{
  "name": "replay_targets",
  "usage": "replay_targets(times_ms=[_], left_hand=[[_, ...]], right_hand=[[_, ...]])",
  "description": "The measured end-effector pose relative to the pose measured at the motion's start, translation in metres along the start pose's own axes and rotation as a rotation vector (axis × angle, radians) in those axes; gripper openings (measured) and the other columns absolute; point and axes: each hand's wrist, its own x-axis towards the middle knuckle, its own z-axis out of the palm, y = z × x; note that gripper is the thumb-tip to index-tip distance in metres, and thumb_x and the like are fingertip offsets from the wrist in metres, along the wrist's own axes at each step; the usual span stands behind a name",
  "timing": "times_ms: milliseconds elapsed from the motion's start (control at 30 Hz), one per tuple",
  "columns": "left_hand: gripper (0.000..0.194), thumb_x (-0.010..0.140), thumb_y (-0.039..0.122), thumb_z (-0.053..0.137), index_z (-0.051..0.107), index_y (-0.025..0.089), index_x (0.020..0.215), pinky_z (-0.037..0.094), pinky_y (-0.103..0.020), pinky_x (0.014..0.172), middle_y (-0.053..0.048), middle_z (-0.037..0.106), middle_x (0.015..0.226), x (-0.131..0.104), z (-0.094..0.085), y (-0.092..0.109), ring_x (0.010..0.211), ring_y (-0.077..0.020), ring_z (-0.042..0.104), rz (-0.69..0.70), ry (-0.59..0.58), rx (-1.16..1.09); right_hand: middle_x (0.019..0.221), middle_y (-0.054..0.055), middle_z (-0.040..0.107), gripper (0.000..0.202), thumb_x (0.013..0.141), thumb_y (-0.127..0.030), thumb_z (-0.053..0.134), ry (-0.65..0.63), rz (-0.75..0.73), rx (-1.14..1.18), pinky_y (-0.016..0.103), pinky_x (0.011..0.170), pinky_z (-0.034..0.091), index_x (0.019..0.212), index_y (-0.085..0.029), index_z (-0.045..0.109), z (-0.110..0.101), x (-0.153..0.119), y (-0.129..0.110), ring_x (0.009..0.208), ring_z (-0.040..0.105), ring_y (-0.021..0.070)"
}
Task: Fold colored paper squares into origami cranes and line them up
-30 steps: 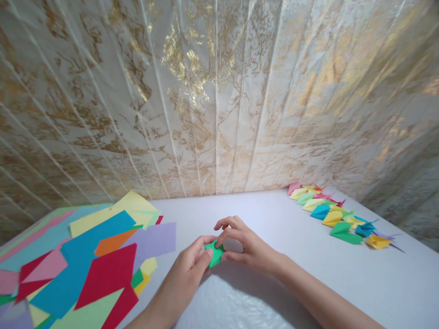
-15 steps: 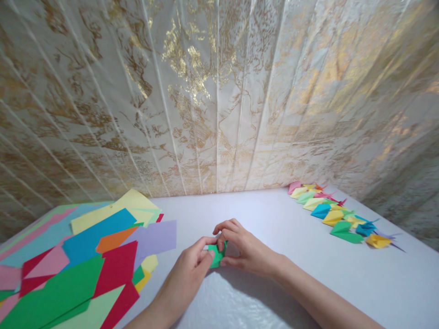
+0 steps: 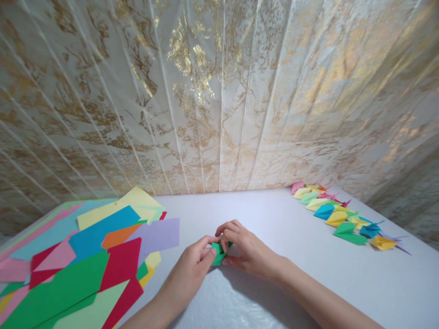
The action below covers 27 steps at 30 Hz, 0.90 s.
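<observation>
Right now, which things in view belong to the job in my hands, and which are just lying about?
In the job:
Small folded piece of green paper, held by the left hand and right hand

Lying about, untouched:
Overlapping flat sheets of multicoloured paper, at left
Multicoloured folded paper figures, lined up at right

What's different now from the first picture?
The small green paper now looks more opened, and a big green sheet now covers part of the blue sheet. The left hand and right hand still hold the small green paper; the folded papers stayed put.
</observation>
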Motion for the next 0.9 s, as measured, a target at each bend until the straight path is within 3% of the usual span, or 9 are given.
replay_targets(times_ms=[167,300,400,567,767,900], left_hand=[[0.037,0.089,0.051,0.054,0.064,0.016,0.1,0.042,-0.026,0.067,0.0,0.061,0.078,0.001,-0.001,0.005,0.073,-0.0167,0.054,-0.015,-0.065,-0.032],[0.037,0.091,0.053,0.052,0.061,0.017,0.09,0.039,-0.025,0.065,0.002,0.056,0.074,0.0,-0.001,0.008,0.07,-0.0148,0.051,0.018,-0.09,-0.01],[0.036,0.091,0.053,0.054,0.059,0.017,0.089,0.036,-0.025,0.063,0.0,0.063,0.077,0.002,-0.002,0.005,0.069,-0.0146,0.054,0.032,-0.081,0.005],[0.034,0.082,0.05,0.067,0.058,0.018,0.085,0.039,-0.026,0.066,-0.003,0.073,0.08,0.004,-0.001,0.0,0.075,-0.0186,0.064,-0.033,-0.054,-0.06],[0.028,0.086,0.045,0.06,0.059,0.017,0.086,0.042,-0.028,0.066,-0.006,0.074,0.085,0.002,-0.001,0.009,0.071,-0.0165,0.061,-0.01,-0.05,-0.018],[0.027,0.085,0.043,0.059,0.061,0.017,0.093,0.046,-0.028,0.069,-0.008,0.074,0.094,0.005,-0.006,0.019,0.08,-0.0184,0.064,0.041,-0.148,-0.054]], right_hand=[[0.107,0.004,0.064,0.032,0.07,0.0,0.078,-0.006,0.022,0.069,0.032,0.087,0.043,0.077,-0.019,0.054,0.0,-0.001,0.001,0.099,0.054,0.0202],[0.087,-0.001,0.063,0.019,0.077,-0.005,0.07,0.047,0.195,0.316,0.028,0.077,0.044,0.086,-0.019,0.06,0.002,-0.003,0.006,0.083,0.056,0.0158],[0.078,-0.002,0.062,0.012,0.081,-0.017,0.069,0.088,0.309,0.55,0.026,0.067,0.042,0.088,-0.018,0.061,0.008,-0.002,0.011,0.07,0.056,0.0133],[0.07,-0.001,0.065,0.042,0.069,-0.047,0.084,0.054,0.411,0.918,0.025,0.059,0.041,0.086,-0.015,0.062,0.02,0.0,0.02,0.06,0.058,0.0125],[0.064,0.001,0.069,0.046,0.067,-0.055,0.083,0.045,0.509,0.851,0.023,0.055,0.041,0.07,-0.014,0.064,0.01,-0.001,0.023,0.052,0.053,0.0092],[0.059,0.001,0.065,0.049,0.068,-0.06,0.081,0.037,0.524,0.887,0.023,0.05,0.041,0.069,-0.013,0.065,0.0,-0.001,0.024,0.049,0.053,0.009]])
